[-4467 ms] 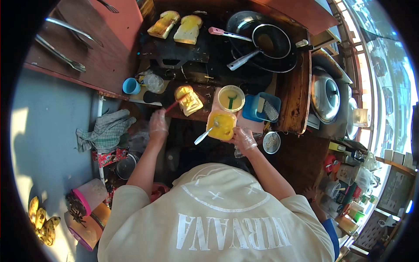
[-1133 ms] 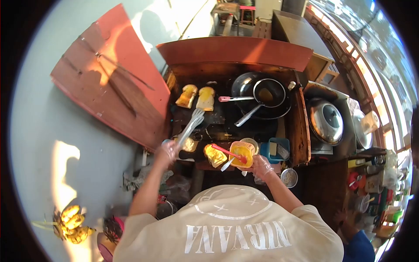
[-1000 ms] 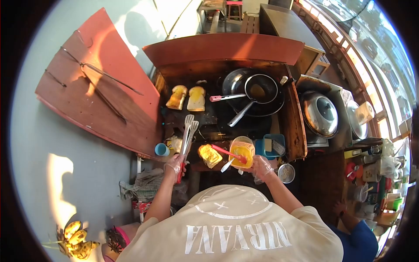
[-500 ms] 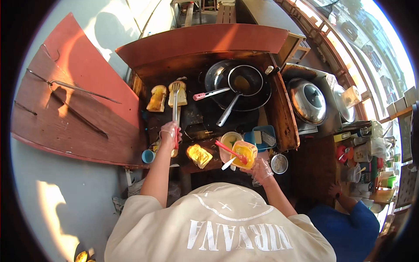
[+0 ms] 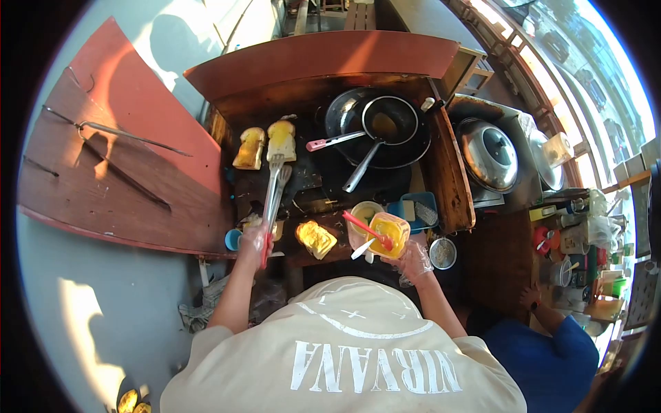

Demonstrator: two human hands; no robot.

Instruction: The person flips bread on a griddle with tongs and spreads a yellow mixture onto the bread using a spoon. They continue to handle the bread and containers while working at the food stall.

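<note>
2 bread slices [image 5: 281, 141] on black griddle [image 5: 308, 165], far L: paler one w/ yellow on top, browned slice [image 5: 249, 149] just L of it. L hand [image 5: 255, 241], gloved, gripping tongs [image 5: 270, 205] by handle end; tips apart, at paler slice's near edge, can't tell if touching. R hand [image 5: 414, 263], gloved, holding tub [image 5: 404, 224] of yellow stuff, red utensil [image 5: 363, 226] + white handle [image 5: 362, 249] sticking out. Yellow-topped bread [image 5: 316, 239] on front ledge, between hands.

IMO: tongs low + flat, one arm under bread, other over, squeeze lightly; soft bread prob tears or smears if pinched hard. Don't nudge browned slice. Tub level, so utensils don't tip out.
</note>
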